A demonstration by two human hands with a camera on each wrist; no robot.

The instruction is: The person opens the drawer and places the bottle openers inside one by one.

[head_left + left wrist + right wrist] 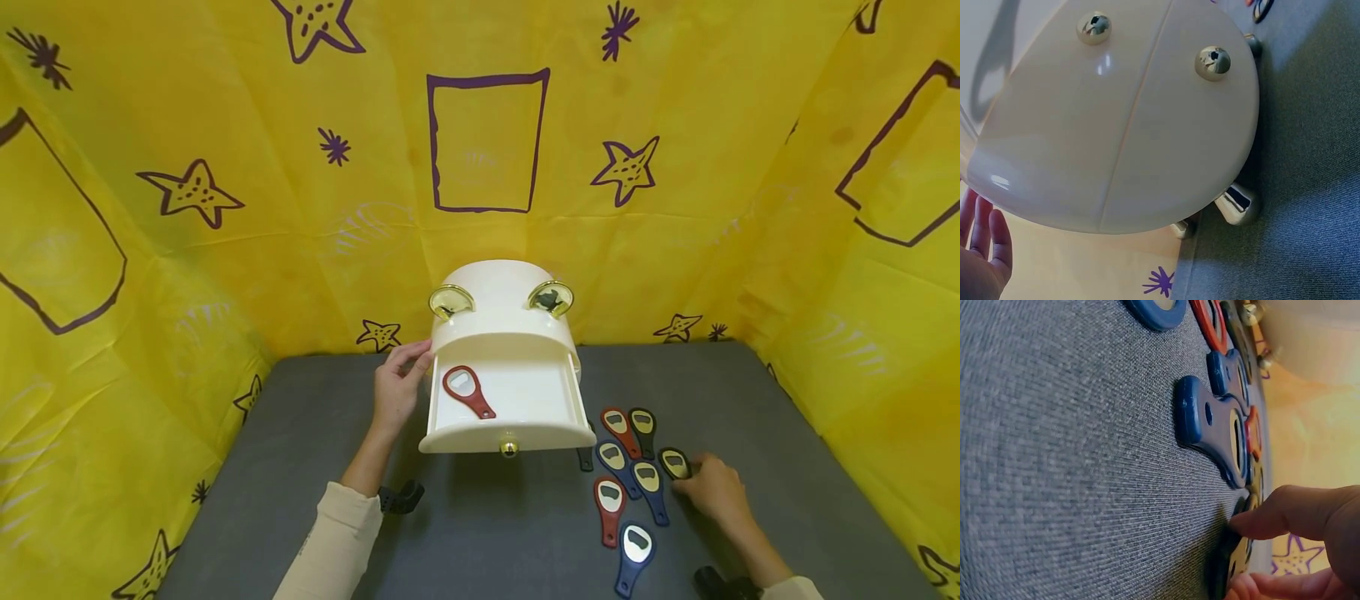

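A white cabinet (495,292) with gold trim stands at the back, its upper drawer (536,383) pulled out. Inside the drawer lies a red bottle opener (477,404). My left hand (397,387) rests against the cabinet's left side, its fingers (1001,240) nearly straight at the edge of the shell. At the right, my right hand (716,487) pinches a black bottle opener (675,461) between thumb and fingers, low over the dark table. The thumb (1260,522) lies along the opener's edge in the right wrist view.
Several red, blue and black bottle openers lie right of the drawer, among them a blue one (636,554) nearest the front and a red one (609,508). One dark opener (586,457) is partly hidden by the drawer. Yellow patterned cloth (487,242) walls the table (315,433).
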